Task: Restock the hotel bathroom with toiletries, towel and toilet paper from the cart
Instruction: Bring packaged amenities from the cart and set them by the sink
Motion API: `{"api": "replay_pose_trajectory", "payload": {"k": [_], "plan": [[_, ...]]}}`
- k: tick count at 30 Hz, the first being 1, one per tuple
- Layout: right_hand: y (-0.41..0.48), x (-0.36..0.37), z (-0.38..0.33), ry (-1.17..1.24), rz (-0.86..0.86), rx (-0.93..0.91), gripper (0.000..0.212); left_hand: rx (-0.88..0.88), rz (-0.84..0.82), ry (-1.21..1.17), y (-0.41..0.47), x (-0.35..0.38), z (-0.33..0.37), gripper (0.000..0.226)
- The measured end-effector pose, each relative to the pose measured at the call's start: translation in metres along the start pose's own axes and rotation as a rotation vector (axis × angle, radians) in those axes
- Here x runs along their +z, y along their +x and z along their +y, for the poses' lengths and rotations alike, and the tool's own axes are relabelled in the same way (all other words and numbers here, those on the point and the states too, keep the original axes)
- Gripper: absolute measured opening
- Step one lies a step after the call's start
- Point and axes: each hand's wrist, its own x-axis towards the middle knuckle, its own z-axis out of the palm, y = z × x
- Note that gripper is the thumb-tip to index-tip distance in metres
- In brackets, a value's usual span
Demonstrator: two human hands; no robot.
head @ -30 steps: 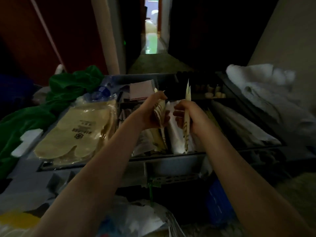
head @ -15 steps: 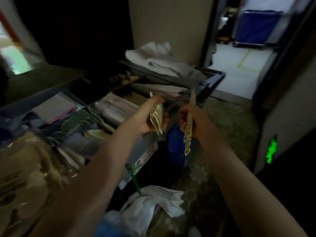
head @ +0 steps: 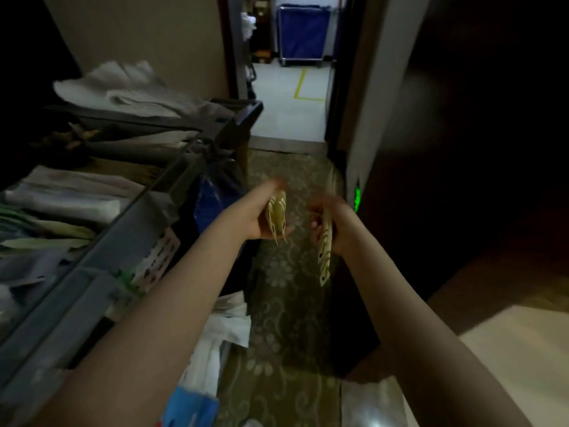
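A small bunch of cream, dark-striped toiletry packets (head: 277, 217) sits in the left hand (head: 261, 215), its fingers clamped around them. Just beside, not touching, the right hand (head: 334, 229) has its fingers closed on a longer, flat packet (head: 325, 257) of the same pattern, held upright. Both hang over the patterned carpet (head: 286, 303). To the left stands the cart (head: 92, 272), with white towels (head: 129, 90) piled on it. Ahead, a doorway (head: 289, 103) opens onto a lit floor.

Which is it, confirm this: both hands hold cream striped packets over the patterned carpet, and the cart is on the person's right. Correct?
Not quite. The head view shows the cart on the person's left. The rest stands: left hand and right hand each hold cream striped packets over the patterned carpet.
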Motion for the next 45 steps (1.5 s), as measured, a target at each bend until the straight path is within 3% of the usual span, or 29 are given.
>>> {"api": "replay_pose_trajectory", "payload": {"k": [4,8,13,24,30,38,45], "plan": [[-0.045,-0.047,0.018,0.003,0.069,-0.003,0.016,-0.042,-0.055,0.088,-0.028,0.052,-0.031,0.027],[-0.081,-0.081,0.033,-0.010,0.146,-0.020,0.018,-0.057,-0.138,0.158,-0.043,0.089,-0.049,0.028],[-0.117,-0.136,0.060,0.003,0.225,0.054,0.009,-0.110,-0.298,0.297,-0.044,0.142,-0.076,0.040],[-0.197,-0.227,0.111,0.532,0.606,-0.116,0.026,-0.221,-0.671,0.587,-0.061,0.245,-0.149,0.039],[-0.252,-0.262,0.136,0.684,0.760,-0.201,0.021,-0.363,-0.849,0.727,-0.077,0.301,-0.191,0.043],[-0.335,-0.330,0.158,0.810,0.957,-0.310,0.015,-0.378,-1.067,0.845,-0.143,0.399,-0.242,0.046],[-0.414,-0.420,0.165,0.885,1.071,-0.363,0.016,-0.400,-1.158,0.858,-0.198,0.511,-0.282,0.058]]}}
